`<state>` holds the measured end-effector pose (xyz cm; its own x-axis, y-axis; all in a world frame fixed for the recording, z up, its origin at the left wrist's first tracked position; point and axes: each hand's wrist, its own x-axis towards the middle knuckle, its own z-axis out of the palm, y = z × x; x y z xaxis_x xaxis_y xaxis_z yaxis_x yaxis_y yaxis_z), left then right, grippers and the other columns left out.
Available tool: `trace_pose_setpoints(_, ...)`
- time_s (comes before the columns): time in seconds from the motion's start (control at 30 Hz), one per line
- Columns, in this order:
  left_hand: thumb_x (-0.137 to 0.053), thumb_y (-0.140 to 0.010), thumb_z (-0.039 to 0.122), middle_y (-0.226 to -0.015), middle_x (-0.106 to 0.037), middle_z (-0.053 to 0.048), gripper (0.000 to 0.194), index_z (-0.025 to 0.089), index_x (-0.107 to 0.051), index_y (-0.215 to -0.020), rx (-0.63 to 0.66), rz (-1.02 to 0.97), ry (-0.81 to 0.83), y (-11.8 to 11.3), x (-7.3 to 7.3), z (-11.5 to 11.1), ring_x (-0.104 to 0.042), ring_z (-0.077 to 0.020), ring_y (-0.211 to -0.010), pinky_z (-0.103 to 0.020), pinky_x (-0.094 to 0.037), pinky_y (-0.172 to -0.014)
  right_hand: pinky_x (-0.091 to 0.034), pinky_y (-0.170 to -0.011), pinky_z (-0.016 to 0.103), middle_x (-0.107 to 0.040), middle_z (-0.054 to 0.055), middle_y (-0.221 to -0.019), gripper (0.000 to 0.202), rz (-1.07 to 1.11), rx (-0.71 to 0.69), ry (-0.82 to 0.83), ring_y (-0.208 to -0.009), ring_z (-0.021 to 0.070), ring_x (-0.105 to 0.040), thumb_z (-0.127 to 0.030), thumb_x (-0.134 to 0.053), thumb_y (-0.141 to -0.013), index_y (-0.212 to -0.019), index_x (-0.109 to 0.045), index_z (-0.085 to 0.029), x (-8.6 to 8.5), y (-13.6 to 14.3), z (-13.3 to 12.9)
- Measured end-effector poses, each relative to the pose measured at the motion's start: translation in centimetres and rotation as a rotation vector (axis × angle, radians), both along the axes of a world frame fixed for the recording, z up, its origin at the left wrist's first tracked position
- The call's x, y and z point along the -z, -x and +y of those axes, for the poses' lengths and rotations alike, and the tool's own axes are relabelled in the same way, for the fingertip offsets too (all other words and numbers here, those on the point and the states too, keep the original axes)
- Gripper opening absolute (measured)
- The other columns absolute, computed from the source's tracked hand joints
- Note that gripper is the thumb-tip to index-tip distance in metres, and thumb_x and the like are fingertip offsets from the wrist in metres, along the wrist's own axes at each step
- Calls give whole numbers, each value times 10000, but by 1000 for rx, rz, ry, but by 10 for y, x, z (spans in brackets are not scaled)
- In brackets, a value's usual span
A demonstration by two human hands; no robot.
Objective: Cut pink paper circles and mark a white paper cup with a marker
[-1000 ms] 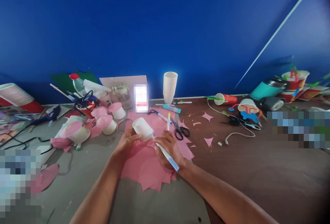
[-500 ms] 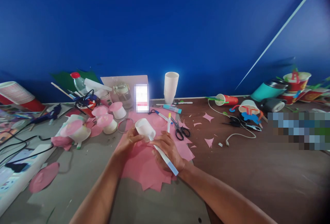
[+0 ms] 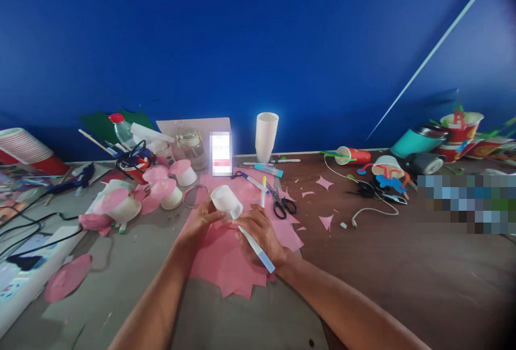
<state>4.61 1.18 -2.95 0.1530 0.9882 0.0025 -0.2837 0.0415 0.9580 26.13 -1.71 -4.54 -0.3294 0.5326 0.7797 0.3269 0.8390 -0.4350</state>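
Note:
A small white paper cup [image 3: 224, 200] is tilted over the pink paper, its mouth turned up and to the left. My left hand [image 3: 205, 221] is closed around its left side, thumb near the lower rim. In my right hand [image 3: 260, 231] is a white marker [image 3: 253, 245] with a light blue end, which points toward me. The marker's tip meets the cup's lower right side, close to my left thumb. Pink paper sheets [image 3: 226, 264] lie stacked beneath both hands. Just right of the cup are black-handled scissors [image 3: 285, 207] and a yellow-tipped pen [image 3: 263, 191].
White cups with pink discs [image 3: 183, 172] stand at left, near a power strip [image 3: 60, 253] with cables. Behind are a lit phone [image 3: 221, 154], a glass jar [image 3: 189, 148] and a white cup stack [image 3: 266, 137]. Pink scraps [image 3: 325, 222] and a white cable [image 3: 374, 211] lie at right.
The marker's blue end has shifted slightly up and left with my right hand. My left hand still holds the cup in nearly the same place.

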Motion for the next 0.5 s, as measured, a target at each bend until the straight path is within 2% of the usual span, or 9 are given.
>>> trace_pose_setpoints(0.23, -949, -678, 273, -881, -791, -29, 394, 219, -795, -1037, -39, 28, 11, -1, -6, 1, -680, -239, -789, -353, -516, -754, -629, -1056, 603, -813, 60, -991, 320, -22, 34, -6, -885, 284, -778, -162, -661, -955, -1230, -737, -307, 2, -3, 2)
trace_pose_setpoints(0.4, -984, -652, 302, -880, -787, -40, 421, 217, -794, -1018, -58, 59, 14, 3, -1, 5, -668, -246, -796, -353, -504, -750, -620, -1008, 579, -811, 56, -945, 231, -27, 51, 14, -861, 279, -767, -168, -647, -933, -1135, -725, -250, 7, -6, 4)
trace_pose_setpoints(0.5, -991, -636, 300, -883, -789, -31, 453, 209, -794, -1035, -75, 63, 5, 4, 3, 6, -662, -229, -794, -331, -506, -746, -613, -990, 551, -809, 45, -931, 238, -31, 60, 31, -837, 278, -761, -147, -680, -909, -1116, -723, -256, 8, -7, 4)
